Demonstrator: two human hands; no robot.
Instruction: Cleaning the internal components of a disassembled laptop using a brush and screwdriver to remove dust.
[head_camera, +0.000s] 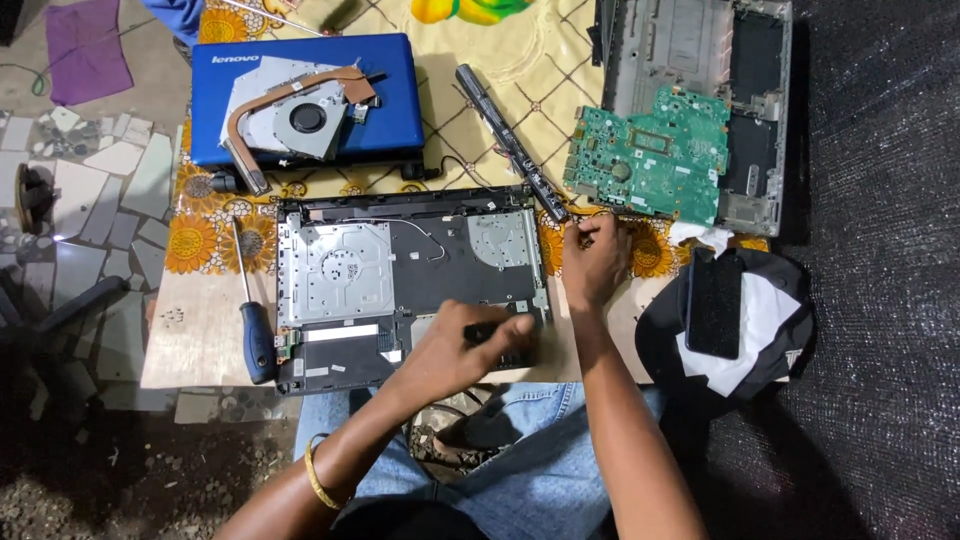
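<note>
Opened laptop shell (400, 290): on worktop (195, 335), over the lap. Left hand (460, 350) fingers closed on small dark part at its front edge; right hand (593, 262) pinched shut at its right rear corner, contents unclear. Risk: tugging could snap a thin cable. Adjacent: screwdriver (253, 325); green circuit board (648, 153); blue laptop lid (305, 100), white logo top-left; fan (300, 115).

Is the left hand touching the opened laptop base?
Touching. The head view shows the left hand lying on the near right corner of the laptop base, fingers pressed on a dark part there, no gap visible.
</note>
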